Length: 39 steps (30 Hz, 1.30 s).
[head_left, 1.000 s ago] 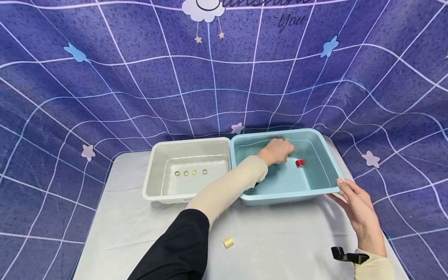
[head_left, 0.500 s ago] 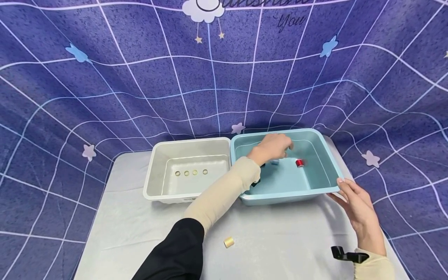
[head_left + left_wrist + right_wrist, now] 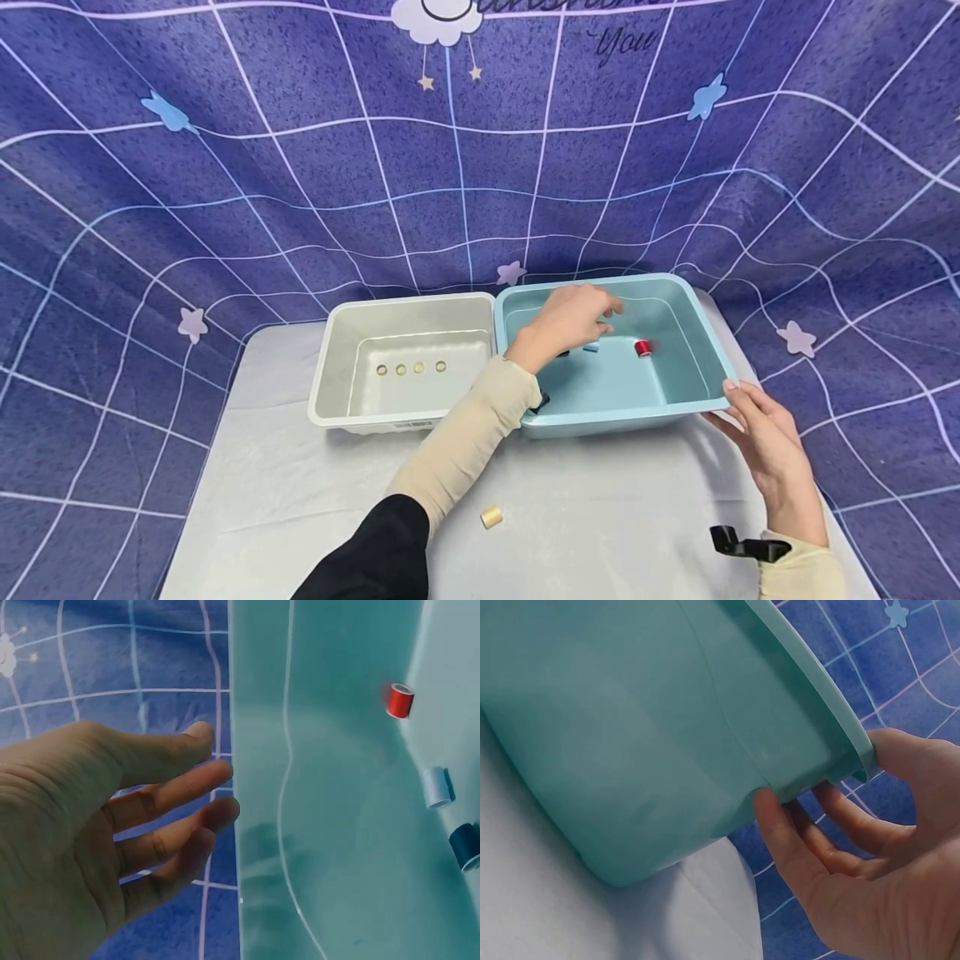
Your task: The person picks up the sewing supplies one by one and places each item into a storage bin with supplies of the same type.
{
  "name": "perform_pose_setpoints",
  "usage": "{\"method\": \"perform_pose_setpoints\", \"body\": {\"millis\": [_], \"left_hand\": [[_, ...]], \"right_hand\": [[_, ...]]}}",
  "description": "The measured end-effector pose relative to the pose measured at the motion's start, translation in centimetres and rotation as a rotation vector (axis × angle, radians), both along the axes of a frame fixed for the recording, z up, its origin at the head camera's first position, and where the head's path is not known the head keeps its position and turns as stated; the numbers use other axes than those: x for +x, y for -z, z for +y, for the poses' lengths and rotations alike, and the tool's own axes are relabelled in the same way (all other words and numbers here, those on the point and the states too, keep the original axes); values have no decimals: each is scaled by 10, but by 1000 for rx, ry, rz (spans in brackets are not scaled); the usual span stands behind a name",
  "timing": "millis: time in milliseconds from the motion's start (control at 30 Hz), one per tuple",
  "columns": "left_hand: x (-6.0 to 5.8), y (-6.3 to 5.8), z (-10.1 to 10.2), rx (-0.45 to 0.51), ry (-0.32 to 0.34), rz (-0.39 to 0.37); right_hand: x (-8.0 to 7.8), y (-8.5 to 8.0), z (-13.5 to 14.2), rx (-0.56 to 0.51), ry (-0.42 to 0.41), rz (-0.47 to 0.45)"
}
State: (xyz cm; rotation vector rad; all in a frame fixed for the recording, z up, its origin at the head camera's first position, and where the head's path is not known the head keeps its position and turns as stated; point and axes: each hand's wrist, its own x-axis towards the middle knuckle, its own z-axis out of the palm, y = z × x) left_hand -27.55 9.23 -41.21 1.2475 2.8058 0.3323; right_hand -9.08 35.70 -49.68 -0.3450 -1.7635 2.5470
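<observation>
My left hand (image 3: 566, 318) hangs over the teal plastic bin (image 3: 615, 414), its fingers loosely bent with nothing between them, as the left wrist view shows. Below it on the bin floor lie a red thread spool (image 3: 400, 701), a light blue thread spool (image 3: 436, 787) and a dark teal thread spool (image 3: 466, 846). In the head view the left hand partly covers this group. My right hand (image 3: 885, 847) grips the bin's right front corner, thumb on the rim and fingers against the wall underneath.
Left of the teal bin stands a light grey bin (image 3: 405, 422) with several small ring-like pieces (image 3: 419, 367) in a row on its floor. A yellow thread spool (image 3: 491, 517) lies on the white-covered table (image 3: 600, 517) in front. Patterned blue cloth (image 3: 300, 167) hangs behind.
My left hand has risen and drawn back to the left, its fingers loosening. The light blue spool has come into sight beneath it. The right hand keeps its grip on the bin corner.
</observation>
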Motion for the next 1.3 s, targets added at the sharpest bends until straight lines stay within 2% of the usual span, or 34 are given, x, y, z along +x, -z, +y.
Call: {"method": "perform_pose_setpoints", "body": {"millis": [367,733,967,1167,1300], "left_hand": [[11,-10,-22,99,-57,11],[28,-21,-40,180,-53,70],[40,-20,-56,230,-53,59],[55,-17,-70,284,-54,66],[66,-13,-80,341,-56,28]], "right_hand": [[0,0,0,1,4,0],[0,0,0,-11,1,6],[-1,1,-1,-14,3,2],[-1,0,-1,-10,6,-3],[0,-1,-1,-14,4,-3]]}}
